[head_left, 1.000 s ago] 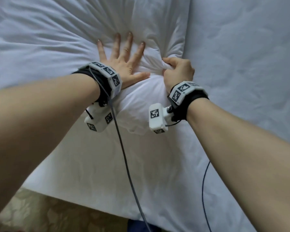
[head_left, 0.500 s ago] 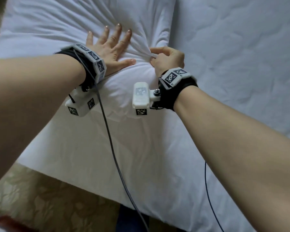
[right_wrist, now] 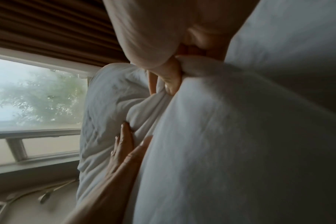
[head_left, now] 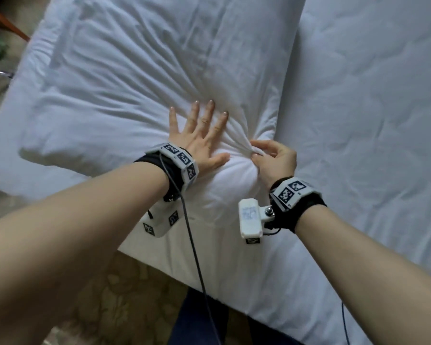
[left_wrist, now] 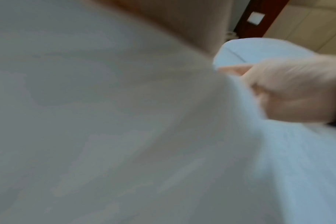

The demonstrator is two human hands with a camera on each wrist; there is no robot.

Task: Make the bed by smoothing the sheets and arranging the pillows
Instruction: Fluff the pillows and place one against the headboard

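Observation:
A white, creased pillow lies across the corner of the bed, on the white sheet. My left hand lies flat on the pillow's near right part, fingers spread and straight, pressing the fabric down. Just to its right, my right hand pinches a bunched fold of the pillowcase between thumb and fingers near the pillow's corner. The right wrist view shows that pinch close up, with the left hand flat on the pillow below it. The left wrist view is blurred, filled by pillow fabric, with the right hand at the right.
The bed's corner ends close to my body over a patterned carpet. Cables hang from both wrist cameras. A window stands beyond the pillow in the right wrist view. Dark furniture sits at the far left.
The head view has pulled back and shows more of the pillow. My left hand stays flat on it and my right hand keeps its pinch on the pillowcase fold.

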